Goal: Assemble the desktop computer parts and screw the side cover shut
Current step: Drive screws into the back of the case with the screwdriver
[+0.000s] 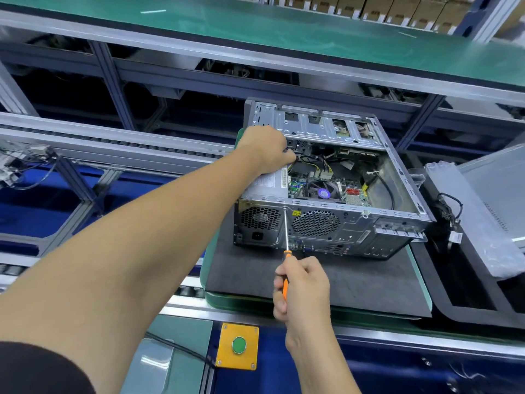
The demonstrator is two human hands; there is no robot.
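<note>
The open desktop case point(326, 180) is lying on its side on a dark foam mat point(326, 282), side cover off, wiring and motherboard showing; its labels are too blurred to read. The left hand point(267, 147) is reaching inside, seemingly grasping the power supply point(265, 184). The right hand point(302, 287) is clenching an orange-handled screwdriver point(285, 231), tip at the rear panel. A green push button point(238, 344) is sitting nearby

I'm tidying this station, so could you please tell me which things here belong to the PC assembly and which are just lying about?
In use:
- PC case, open, on the black mat
- screwdriver, gripped by the right hand, tip at the case's rear top edge
- left hand, reaching inside the case

Lying about:
- plastic-wrapped panel, perhaps the side cover
- green button
- loose cable
</note>
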